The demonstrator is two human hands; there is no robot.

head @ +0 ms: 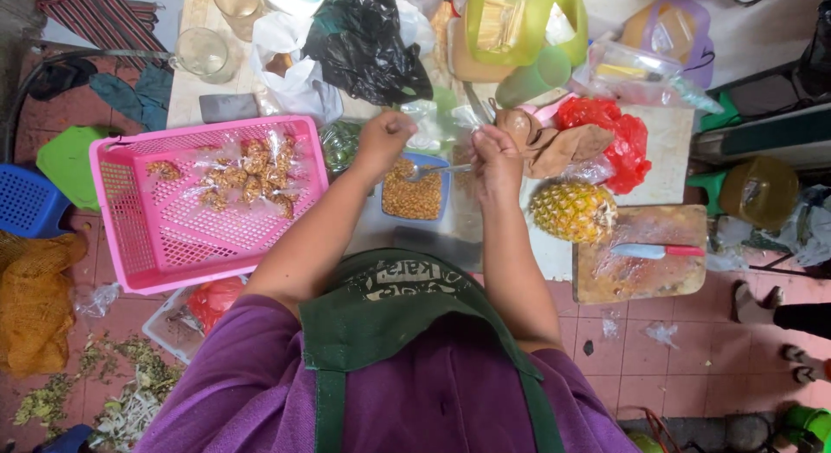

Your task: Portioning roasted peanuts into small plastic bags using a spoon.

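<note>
Your right hand point(495, 159) is closed on a spoon point(437, 169) whose bowl hangs over the blue tray point(443, 163) of brown nut mix. Your left hand point(383, 134) is fisted just above the tray's left corner; I can't tell what's in that grip, likely a small bag. Left of the tray, the pink basket point(130, 237) already holds a cluster of filled clear packets point(247, 178). The tray looks about full, so I'd judge most of the packing remains. Right of the tray: pineapple point(573, 211), and a knife point(658, 250) on the cutting board point(606, 276).

A pink basket point(138, 219), a blue tray point(443, 172) of tan, perhaps nutty, bits, a yellow-brown pineapple point(573, 212).
</note>
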